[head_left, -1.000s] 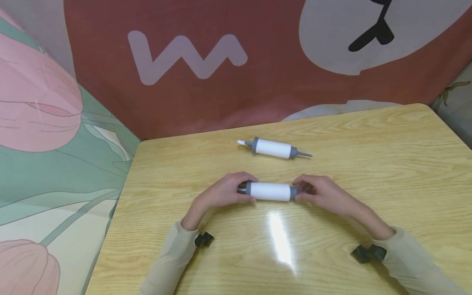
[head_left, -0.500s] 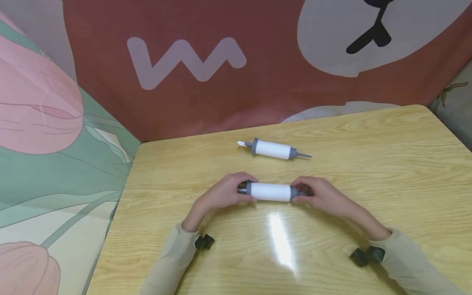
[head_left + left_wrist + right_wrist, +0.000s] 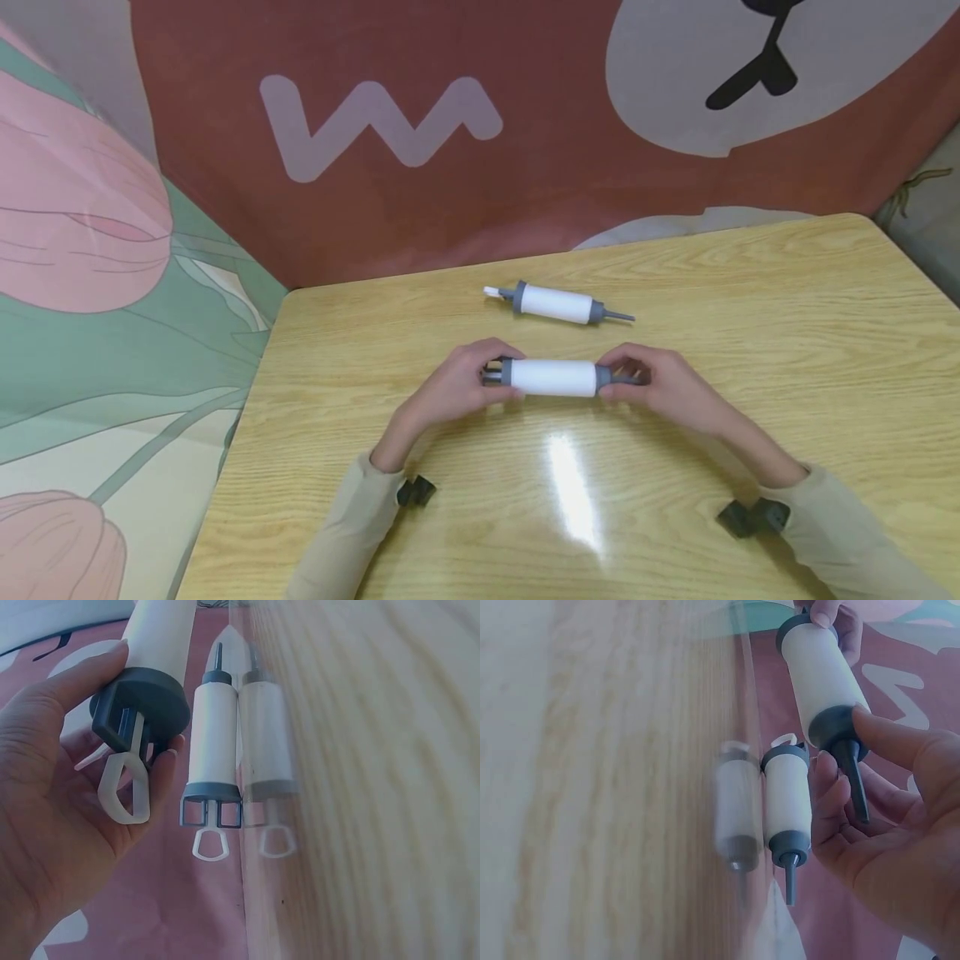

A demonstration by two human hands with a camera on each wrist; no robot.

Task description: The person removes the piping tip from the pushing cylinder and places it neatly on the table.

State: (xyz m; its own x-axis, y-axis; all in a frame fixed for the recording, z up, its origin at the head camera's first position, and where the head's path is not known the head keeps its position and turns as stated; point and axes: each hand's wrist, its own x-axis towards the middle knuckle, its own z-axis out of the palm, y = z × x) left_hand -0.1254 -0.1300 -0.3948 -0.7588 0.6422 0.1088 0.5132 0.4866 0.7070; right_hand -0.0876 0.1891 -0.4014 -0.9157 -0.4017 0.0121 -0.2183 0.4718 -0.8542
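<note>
A large white plastic syringe (image 3: 553,377) with dark grey end caps hangs level, a little above the table, between both hands. My left hand (image 3: 472,379) grips its plunger end; the thumb and fingers go round the grey flanged cap (image 3: 150,705). A pale ring handle (image 3: 124,789) sticks out of that cap inside the palm. At the other end, my right hand (image 3: 660,385) pinches the grey nozzle cap (image 3: 832,729) between thumb and fingers. The thin grey nozzle (image 3: 853,780) points into that palm.
A second, similar syringe (image 3: 555,303) lies on the wooden table (image 3: 420,317) beyond the hands, nozzle to the right. A patterned reddish wall covering (image 3: 420,208) stands behind the table's back edge.
The held syringe has risen off the table and shifted slightly away from me. The right hand first moved its grip onto the nozzle cap. The far syringe has stayed put.
</note>
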